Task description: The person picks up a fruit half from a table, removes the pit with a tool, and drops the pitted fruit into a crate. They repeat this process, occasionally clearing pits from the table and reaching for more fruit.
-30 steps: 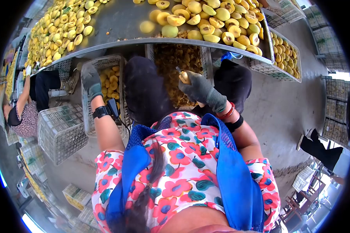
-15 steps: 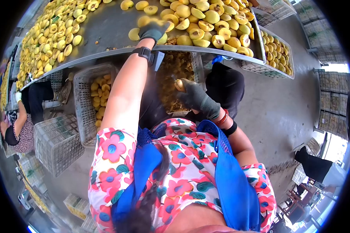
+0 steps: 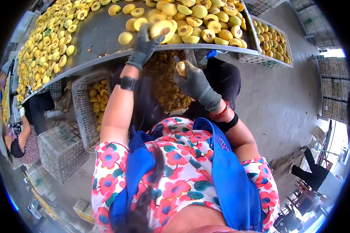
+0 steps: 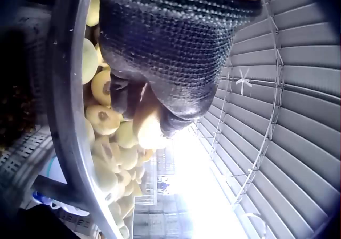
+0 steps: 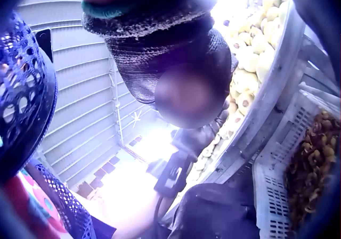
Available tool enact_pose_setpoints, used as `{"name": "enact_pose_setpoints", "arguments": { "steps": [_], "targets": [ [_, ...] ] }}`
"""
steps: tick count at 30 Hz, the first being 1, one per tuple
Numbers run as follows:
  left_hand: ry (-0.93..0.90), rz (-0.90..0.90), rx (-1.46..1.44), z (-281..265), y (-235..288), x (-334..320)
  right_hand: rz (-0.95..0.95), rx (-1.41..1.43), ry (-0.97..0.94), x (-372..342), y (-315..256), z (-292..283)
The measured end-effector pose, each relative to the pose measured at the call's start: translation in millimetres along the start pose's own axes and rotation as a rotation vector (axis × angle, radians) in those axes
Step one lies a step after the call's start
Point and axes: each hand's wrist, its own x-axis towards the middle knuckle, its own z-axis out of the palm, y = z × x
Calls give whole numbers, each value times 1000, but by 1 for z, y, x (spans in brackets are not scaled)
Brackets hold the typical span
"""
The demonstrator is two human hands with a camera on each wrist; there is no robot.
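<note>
In the head view my gloved left hand (image 3: 141,49) is over the near edge of the metal table (image 3: 101,40), pinching a yellow peach half (image 3: 162,31) with its cut face and brown centre showing. The left wrist view has this peach half (image 4: 148,123) between thumb and fingers, above other halves. Lower and to the right, in front of my body, my gloved right hand (image 3: 193,80) grips a small tool by its pale handle (image 3: 180,69). A short metal tip (image 3: 177,59) sticks out past the fingers.
Peach halves (image 3: 206,23) cover the table's right part; a larger heap (image 3: 46,50) lies left. Beneath the edge is a crate of brownish scraps (image 3: 169,89). One crate (image 3: 79,93) with peach halves stands left, another (image 3: 274,42) right. A person (image 3: 25,141) works at far left.
My left hand has gone from the left crate up to the peaches on the table, and now holds a peach half drawn back toward the edge. The right hand keeps its tool, nearly still.
</note>
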Motion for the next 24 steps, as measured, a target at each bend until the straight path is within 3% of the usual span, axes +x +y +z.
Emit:
{"name": "enact_pose_setpoints", "arguments": {
  "steps": [3, 6, 15, 20, 24],
  "targets": [
    [2, 33, -162, 1, 30, -31, -136, -65, 118, 12, -3, -4],
    [-23, 120, -76, 0, 65, -53, -190, -83, 190, 19, -9, -5],
    [60, 312, -7, 16, 78, -82, -138, -22, 133, 14, 0, 4],
    [161, 386, 108, 25, 68, -85, -85, 161, 89, 15, 1, 9],
    [187, 304, 86, 30, 70, -91, -17, 231, -30, 16, -1, 8]
  ]
}}
